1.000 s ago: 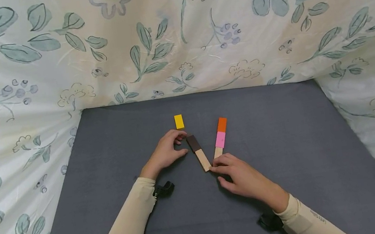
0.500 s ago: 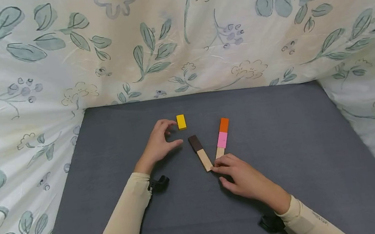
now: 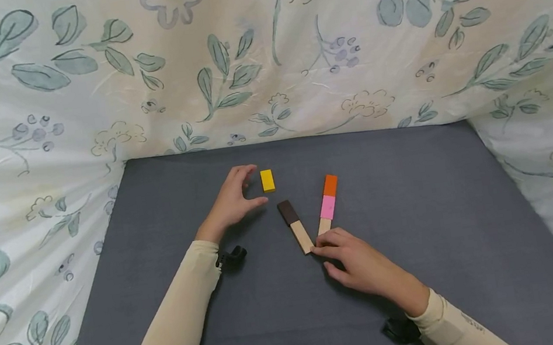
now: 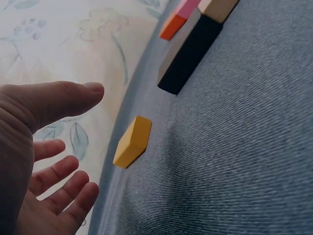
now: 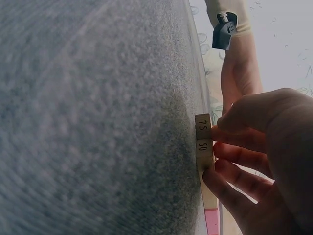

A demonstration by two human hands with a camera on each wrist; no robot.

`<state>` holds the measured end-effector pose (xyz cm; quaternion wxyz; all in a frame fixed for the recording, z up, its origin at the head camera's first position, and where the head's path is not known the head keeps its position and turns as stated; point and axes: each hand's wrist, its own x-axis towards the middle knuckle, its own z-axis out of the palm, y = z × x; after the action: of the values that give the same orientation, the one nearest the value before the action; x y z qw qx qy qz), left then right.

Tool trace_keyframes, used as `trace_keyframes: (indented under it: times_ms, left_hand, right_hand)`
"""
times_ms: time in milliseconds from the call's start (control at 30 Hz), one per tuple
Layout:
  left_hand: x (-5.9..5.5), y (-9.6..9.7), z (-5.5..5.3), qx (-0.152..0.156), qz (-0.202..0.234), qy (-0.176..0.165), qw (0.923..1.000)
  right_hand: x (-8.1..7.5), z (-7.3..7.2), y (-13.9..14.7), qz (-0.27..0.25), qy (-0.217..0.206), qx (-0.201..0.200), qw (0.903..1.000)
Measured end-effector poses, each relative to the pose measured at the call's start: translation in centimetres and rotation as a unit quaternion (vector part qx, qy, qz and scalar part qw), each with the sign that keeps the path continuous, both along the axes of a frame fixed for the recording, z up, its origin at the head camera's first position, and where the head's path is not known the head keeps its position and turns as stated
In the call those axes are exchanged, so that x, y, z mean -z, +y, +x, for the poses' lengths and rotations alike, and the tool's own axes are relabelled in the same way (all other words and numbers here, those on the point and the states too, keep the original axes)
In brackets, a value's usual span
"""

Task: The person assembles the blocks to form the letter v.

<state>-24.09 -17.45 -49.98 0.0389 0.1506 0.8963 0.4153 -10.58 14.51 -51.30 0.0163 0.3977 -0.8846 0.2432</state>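
Observation:
My left hand point(image 3: 230, 201) is spread beside a small yellow block point(image 3: 267, 181), thumb and fingers apart; the left wrist view has a gap between the hand and the yellow block point(image 4: 133, 142). My right hand point(image 3: 360, 261) rests its fingertips at the near ends of two rows of blocks, which meet in a V. The left row is a dark brown block point(image 3: 288, 212) and a plain wooden block point(image 3: 302, 237). In the right row lie an orange block point(image 3: 330, 185), a pink block point(image 3: 327, 208) and a plain wooden block point(image 3: 324, 225), partly hidden by fingers.
A dark grey cloth point(image 3: 453, 218) covers the table. Floral fabric point(image 3: 259, 51) hangs behind it and along both sides. In the right wrist view, the end faces of the wooden blocks point(image 5: 204, 147) carry the numbers 75 and 50.
My left hand has left the dark brown block and moved up and left, to beside the yellow block. My right hand stays at the near ends of the rows.

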Motion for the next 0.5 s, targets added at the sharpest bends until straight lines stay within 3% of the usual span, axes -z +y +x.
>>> trace_keyframes:
  times_ms: [267,500]
  left_hand:
    - [-0.2,0.2,-0.9,0.004,-0.014,-0.006,0.9999]
    - [0.0,0.5,-2.0,0.026,-0.022,-0.017,0.9993]
  right_hand:
    - [-0.1,0.0,0.0,-0.001,0.001,0.000,1.0000]
    - [-0.1,0.0,0.0,0.001,-0.001,-0.004,1.0000]
